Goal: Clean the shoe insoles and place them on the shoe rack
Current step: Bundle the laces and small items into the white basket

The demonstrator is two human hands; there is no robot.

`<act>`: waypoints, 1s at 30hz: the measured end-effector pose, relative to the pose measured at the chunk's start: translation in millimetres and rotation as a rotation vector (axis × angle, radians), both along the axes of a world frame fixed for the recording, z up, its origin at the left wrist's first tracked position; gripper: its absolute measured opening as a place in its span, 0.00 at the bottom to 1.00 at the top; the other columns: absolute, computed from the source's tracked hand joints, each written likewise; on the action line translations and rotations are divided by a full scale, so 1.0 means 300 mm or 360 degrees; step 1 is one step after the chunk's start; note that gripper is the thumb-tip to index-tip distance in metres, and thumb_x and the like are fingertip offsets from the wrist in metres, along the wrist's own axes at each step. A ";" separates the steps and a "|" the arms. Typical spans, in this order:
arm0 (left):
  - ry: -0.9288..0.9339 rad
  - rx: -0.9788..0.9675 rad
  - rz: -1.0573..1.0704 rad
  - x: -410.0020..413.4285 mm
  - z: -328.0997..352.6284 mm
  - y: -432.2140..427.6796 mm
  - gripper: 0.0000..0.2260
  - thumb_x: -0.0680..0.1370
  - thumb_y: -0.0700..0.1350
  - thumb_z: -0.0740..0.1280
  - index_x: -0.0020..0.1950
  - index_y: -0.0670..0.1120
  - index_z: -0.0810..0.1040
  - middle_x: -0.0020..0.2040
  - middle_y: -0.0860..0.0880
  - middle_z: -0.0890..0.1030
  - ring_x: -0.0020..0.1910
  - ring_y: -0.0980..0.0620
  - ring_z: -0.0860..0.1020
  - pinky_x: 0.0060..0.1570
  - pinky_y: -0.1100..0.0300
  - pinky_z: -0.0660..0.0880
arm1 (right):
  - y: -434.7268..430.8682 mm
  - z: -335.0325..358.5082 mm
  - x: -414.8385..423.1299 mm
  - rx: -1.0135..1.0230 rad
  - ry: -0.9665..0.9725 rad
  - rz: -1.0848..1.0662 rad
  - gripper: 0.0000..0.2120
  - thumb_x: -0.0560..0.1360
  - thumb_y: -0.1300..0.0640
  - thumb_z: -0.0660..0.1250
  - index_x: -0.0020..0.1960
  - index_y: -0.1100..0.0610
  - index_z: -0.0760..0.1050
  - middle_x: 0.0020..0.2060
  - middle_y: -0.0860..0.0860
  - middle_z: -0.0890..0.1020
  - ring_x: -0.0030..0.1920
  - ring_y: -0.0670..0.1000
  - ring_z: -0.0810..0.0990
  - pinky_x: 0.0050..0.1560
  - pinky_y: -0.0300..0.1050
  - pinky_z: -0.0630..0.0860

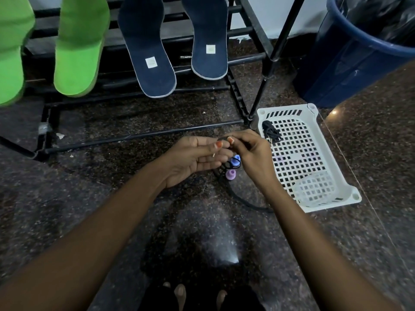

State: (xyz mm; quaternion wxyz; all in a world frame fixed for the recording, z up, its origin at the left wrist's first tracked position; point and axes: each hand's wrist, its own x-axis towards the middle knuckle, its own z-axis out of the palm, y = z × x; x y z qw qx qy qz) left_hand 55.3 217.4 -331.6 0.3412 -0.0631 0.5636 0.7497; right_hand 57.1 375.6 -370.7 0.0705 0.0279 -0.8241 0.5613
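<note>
Light, bendy green foam insoles (pixel 76 52) and navy fabric insoles (pixel 148 52), likely best gripped at heel edges, are leaned on the black metal shoe rack (pixel 247 56) at eleven o'clock, while a black cord (pixel 238 196) is pinched by the left hand (pixel 193 158) and right hand (pixel 251 153).

We are seeing a white mesh basket (pixel 283 109) lying on the speckled stone floor (pixel 112 209), just beside the foot of a slanting black pole (pixel 278 41). A bundle of black laces (pixel 271 131) is sitting in its far end and a clear round plastic piece (pixel 314 189) is resting in its near end. A blue bin (pixel 343 63), lined with a black bag (pixel 377 16), is standing beyond the basket. A black cord (pixel 238 196) is trailing over the floor left of the basket, carrying a blue bead (pixel 235 160) and a purple bead (pixel 231 174)
</note>
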 end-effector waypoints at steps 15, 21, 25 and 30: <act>0.0176 -0.0012 0.0375 -0.019 -0.049 0.017 0.07 0.80 0.35 0.60 0.53 0.41 0.77 0.45 0.47 0.84 0.45 0.56 0.83 0.47 0.63 0.80 | -0.098 -0.042 0.110 0.0713 0.0205 0.0279 0.11 0.73 0.59 0.61 0.48 0.64 0.79 0.39 0.58 0.80 0.40 0.58 0.78 0.39 0.50 0.73; 0.0293 -0.0434 0.0191 -0.014 -0.058 0.016 0.10 0.80 0.36 0.62 0.61 0.37 0.75 0.52 0.43 0.81 0.39 0.61 0.82 0.42 0.68 0.78 | -0.066 0.000 0.089 0.0718 0.0308 0.0213 0.08 0.72 0.61 0.64 0.46 0.60 0.81 0.38 0.55 0.83 0.39 0.57 0.79 0.41 0.45 0.71; 0.0304 -0.0529 0.0102 -0.011 -0.059 0.012 0.09 0.81 0.34 0.60 0.59 0.36 0.75 0.50 0.41 0.80 0.36 0.60 0.81 0.44 0.65 0.78 | -0.054 0.034 0.059 0.0558 0.0353 0.0099 0.07 0.70 0.62 0.66 0.45 0.61 0.82 0.39 0.53 0.83 0.40 0.52 0.79 0.43 0.39 0.72; 0.0278 -0.0354 -0.0065 0.003 -0.050 0.005 0.09 0.81 0.34 0.58 0.54 0.38 0.77 0.45 0.44 0.83 0.40 0.57 0.83 0.46 0.64 0.80 | -0.036 0.046 0.017 0.0262 0.0170 -0.0036 0.06 0.70 0.66 0.67 0.44 0.61 0.82 0.38 0.46 0.80 0.38 0.44 0.78 0.43 0.32 0.74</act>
